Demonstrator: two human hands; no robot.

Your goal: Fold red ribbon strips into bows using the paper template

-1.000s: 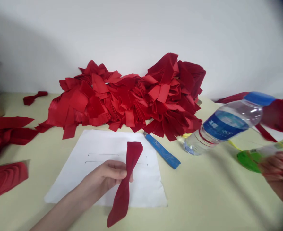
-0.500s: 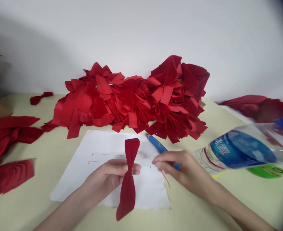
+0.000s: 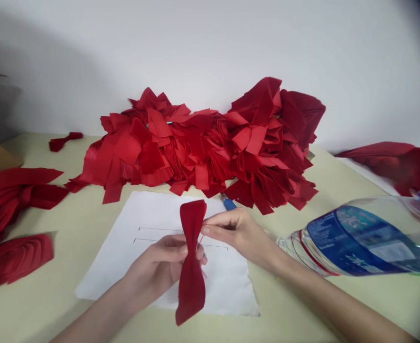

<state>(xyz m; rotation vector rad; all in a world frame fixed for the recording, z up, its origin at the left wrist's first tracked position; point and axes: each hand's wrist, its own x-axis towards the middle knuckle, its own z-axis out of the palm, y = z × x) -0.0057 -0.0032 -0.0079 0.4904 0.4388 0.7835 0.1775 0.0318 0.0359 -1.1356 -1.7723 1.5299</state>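
Observation:
My left hand (image 3: pixel 169 259) pinches a dark red velvet ribbon bow (image 3: pixel 192 290) at its narrow middle, thumb in front and fingers behind. The bow stands nearly upright, one loop above the thumb and one below. Close on its right, my right hand (image 3: pixel 231 231) is closed in a pinch on a thin red string (image 3: pixel 200 239), which runs down to the bow's waist. Whether the string passes around the bow is hidden behind it. Below both hands lies a white sheet of paper (image 3: pixel 113 267) with black measuring lines drawn on it.
A big heap of red ribbon pieces (image 3: pixel 203 147) lies along the wall. More red ribbons (image 3: pixel 17 257) sit at the left, a small bow (image 3: pixel 65 141) behind them. A plastic bottle (image 3: pixel 367 243) lies at right. A blue-handled tool (image 3: pixel 228 203) is partly covered by my right hand.
My right hand has moved left, bringing the red string up to the bow's middle. My left hand keeps its pinch on the bow. The bottle appears shifted and turned slightly.

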